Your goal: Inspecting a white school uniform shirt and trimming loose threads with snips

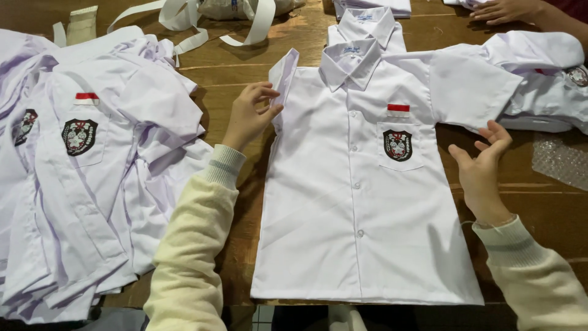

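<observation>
- 1 white short-sleeved shirt (361, 208) lies face up, buttoned, at the centre of the frame on the wooden counter (239, 73), collar toward the top edge.
- Left hand (250, 116), left of centre: fingers (264, 93) curled together on the folded-up left sleeve (283, 75), which stands on edge beside the collar. Grip looks light, a pinch on the cloth edge.
- Right hand (481, 165), right of centre: fingers spread apart, holding nothing, palm just below the right sleeve (471, 86), which lies flat and spread out. Whether a fingertip touches the cloth cannot be told.
- Judgement: to fold well, bring each sleeve in along a straight line from the shoulder, keep the 2 sides even, and smooth the front panel flat so the chest badge (397, 145) and button row stay centred and uncreased.
- Risk, as a judgement: the hem hangs near the counter's lower edge; a pull could drag it off.
- Left of frame: a loose pile of similar shirts (86, 165). Top centre: 1 folded shirt (366, 27). Upper right: another person's hand (505, 9).
</observation>
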